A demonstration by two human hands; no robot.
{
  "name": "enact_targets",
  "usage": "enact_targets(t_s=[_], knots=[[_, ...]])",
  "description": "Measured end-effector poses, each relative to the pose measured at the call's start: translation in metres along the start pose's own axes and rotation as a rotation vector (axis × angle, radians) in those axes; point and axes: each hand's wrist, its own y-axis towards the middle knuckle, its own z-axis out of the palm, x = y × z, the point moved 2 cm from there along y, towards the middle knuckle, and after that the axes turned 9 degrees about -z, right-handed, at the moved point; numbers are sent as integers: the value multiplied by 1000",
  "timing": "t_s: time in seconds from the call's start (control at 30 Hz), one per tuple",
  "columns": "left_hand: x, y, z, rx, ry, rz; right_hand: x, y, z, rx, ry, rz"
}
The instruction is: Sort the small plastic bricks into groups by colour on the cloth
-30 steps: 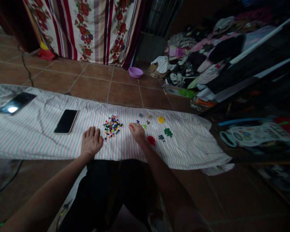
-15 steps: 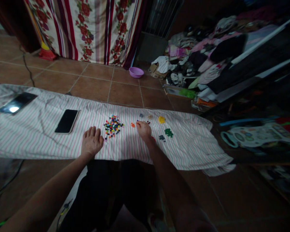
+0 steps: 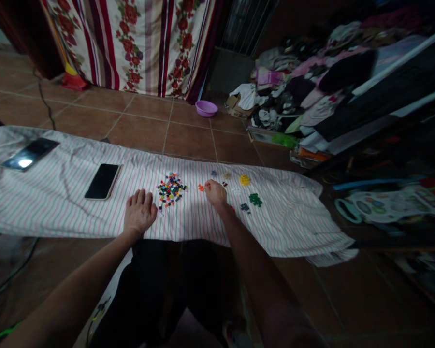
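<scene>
My left hand (image 3: 140, 211) lies flat on the striped cloth (image 3: 181, 224), left of a mixed heap of small coloured pieces (image 3: 171, 189). Beside a little orange group (image 3: 200, 187), my right hand (image 3: 216, 193) is closed with its fingertips pinched together; whatever they hold is too small to make out. Around and beyond it lie single-colour groups: yellow pieces (image 3: 244, 180), green pieces (image 3: 255, 199), dark grey pieces (image 3: 245, 208), white pieces (image 3: 236, 191) and tan pieces (image 3: 227, 176). Some red pieces (image 3: 233, 210) are partly hidden by my right wrist.
A black-screened phone (image 3: 102, 181) and a shiny dark tablet-like slab (image 3: 31, 153) rest on the cloth to the left. On the tiled floor beyond are a purple basin (image 3: 206, 108) and a floral curtain (image 3: 130, 48). Clothes (image 3: 293, 82) are piled at the right.
The view has shifted slightly, so the scene sits a little further right. My right hand stays pinched by the orange group, and my left hand remains flat.
</scene>
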Motion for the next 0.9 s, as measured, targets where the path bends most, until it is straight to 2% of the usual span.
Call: enact_targets(t_s=[0.63, 0.9], knots=[[1, -1, 0, 0, -31, -6, 0, 1, 5, 66, -28, -29], [1, -1, 1, 5, -87, -21, 12, -5, 1, -17, 1, -100]])
